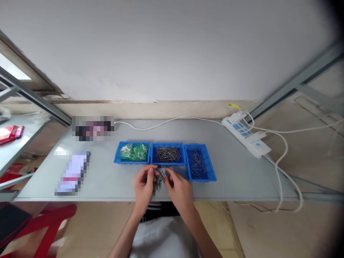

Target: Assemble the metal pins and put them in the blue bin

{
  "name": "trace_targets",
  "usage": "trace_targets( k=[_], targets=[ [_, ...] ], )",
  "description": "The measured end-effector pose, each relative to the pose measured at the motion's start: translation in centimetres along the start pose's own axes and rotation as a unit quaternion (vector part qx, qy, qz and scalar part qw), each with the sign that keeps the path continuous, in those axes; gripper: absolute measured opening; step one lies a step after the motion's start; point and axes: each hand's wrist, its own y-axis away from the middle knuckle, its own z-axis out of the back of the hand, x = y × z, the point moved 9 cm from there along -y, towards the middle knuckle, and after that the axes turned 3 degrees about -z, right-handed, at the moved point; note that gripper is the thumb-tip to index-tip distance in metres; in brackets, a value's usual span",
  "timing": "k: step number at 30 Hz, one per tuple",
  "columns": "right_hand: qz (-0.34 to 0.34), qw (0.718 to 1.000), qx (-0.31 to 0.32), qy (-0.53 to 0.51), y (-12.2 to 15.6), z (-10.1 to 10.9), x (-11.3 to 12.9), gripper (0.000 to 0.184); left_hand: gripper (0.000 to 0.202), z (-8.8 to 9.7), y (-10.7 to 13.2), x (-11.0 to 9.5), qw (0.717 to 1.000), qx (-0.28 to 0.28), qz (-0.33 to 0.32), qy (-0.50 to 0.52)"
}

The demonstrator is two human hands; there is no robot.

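A small heap of thin metal rods [158,185], perhaps drill bits, lies on the desk near its front edge, between my two hands. My left hand [144,182] is curled, thumb against fingers, with some of these thin rods at its fingertips. On the other side of the heap, my right hand [179,187] is pinched closed; its fingertips hide whatever they grip. Just beyond my hands stands a blue bin [153,163] of brassy and dark thin rods. To its right is another blue bin [212,175] with fewer, scattered rods.
A third blue bin [116,157] at the left holds small green and clear packets [134,152]. A blurred-out flat object [72,173] lies at the desk's left. White cables run from a power strip [245,136] at the right. Metal frame posts flank the grey desk [104,182].
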Motion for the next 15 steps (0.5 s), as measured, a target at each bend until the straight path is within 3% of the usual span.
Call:
trace_targets(
  k=[10,15],
  targets=[
    [-0.002,0.999,0.035,0.038,0.34,-0.48,-0.2,0.024,0.036,-0.28,-0.08,0.14,1.0,0.012,0.011,0.003],
    [-0.019,0.997,0.072,0.028,0.18,-0.84,-0.21,0.035,0.04,-0.42,-0.17,-0.11,1.0,0.013,0.01,0.004]
  ],
)
